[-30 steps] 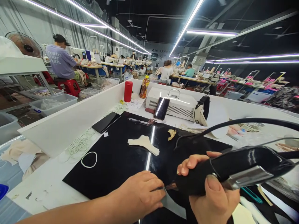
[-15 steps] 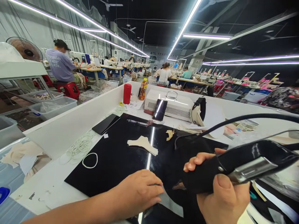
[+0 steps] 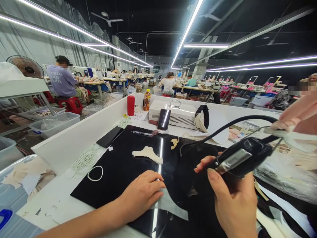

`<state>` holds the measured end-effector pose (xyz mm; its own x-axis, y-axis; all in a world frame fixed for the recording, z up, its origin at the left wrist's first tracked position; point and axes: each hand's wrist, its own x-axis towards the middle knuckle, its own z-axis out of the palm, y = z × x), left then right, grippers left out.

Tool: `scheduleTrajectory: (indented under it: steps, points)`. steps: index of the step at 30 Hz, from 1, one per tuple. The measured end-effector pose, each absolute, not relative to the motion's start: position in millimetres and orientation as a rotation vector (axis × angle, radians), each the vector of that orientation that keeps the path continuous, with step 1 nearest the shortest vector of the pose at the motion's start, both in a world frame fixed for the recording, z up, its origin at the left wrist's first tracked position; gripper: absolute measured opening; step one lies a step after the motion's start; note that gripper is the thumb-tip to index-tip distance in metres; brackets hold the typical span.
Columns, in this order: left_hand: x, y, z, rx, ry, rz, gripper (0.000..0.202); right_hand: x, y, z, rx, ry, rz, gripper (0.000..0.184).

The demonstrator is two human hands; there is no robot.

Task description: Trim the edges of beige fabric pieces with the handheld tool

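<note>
My left hand [image 3: 146,191] rests on the shiny black board, fingers lying over the upper end of a curved grey translucent piece [image 3: 174,208]. Its fingertips press down rather than wrap round. My right hand [image 3: 234,201] is closed round a black corded handheld tool [image 3: 244,155] with a metal lever along its side. The tool is held above the board, to the right of the grey piece; its working end is hard to see against the black. Beyond my left hand lies a cream fabric piece [image 3: 148,154], touched by neither hand.
A white loop [image 3: 95,173], a pen [image 3: 142,133] and a fabric scrap [image 3: 174,143] lie on the board. Behind stand a phone [image 3: 163,119], a white vented box [image 3: 183,114], a red container [image 3: 130,105] and a bottle [image 3: 147,100]. A co-worker's arm [image 3: 300,109] reaches in at right.
My right hand has tilted the tool and drawn it slightly left. My left hand and the grey piece keep together. The view has shifted, and a co-worker's arm has entered at right.
</note>
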<state>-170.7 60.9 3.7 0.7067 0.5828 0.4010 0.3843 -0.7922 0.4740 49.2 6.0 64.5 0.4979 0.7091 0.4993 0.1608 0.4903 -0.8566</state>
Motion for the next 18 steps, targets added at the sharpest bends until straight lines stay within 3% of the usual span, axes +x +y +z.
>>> scheduleTrajectory:
  steps: [5, 18]
  points:
    - [-168.7, 57.3, 1.0, 2.746, 0.464, 0.823, 0.015, 31.5, 12.6, 61.8, -0.912, -1.044, 0.449, 0.026]
    - [-170.3, 58.0, -9.9, 2.797, 0.483, 0.728, 0.019, 15.5, 30.0, 40.8, -0.786, -1.01, 0.537, 0.028]
